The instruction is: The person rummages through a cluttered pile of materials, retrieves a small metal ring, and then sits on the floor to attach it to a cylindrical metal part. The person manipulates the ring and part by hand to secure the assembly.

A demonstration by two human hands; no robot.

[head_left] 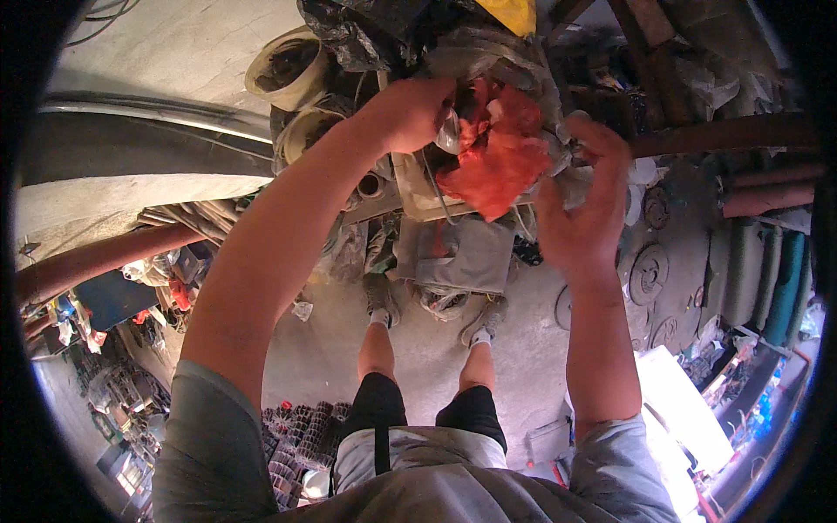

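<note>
A crumpled red plastic bag (pixel 501 166) lies on top of a pale, shallow bin (pixel 411 187), with greyish see-through plastic (pixel 488 57) bunched behind it. My left hand (pixel 418 113) reaches to the bag's left side, its fingers bent closed at a shiny bit of clear material (pixel 448 132). What those fingers grip is hidden. To the right of the bag is my right hand (pixel 588 187), thumb and fingers apart and curved toward the plastic at the bin's edge. Nothing shows between them.
Two pale buckets (pixel 281 65) stand left of the bin. A grey cloth-like cover (pixel 462 253) hangs below it, near my feet. A dark red beam (pixel 724 135) runs off to the right. Rolls of green material (pixel 785 288) stand at far right; dark gridded pieces (pixel 301 444) lie behind my legs.
</note>
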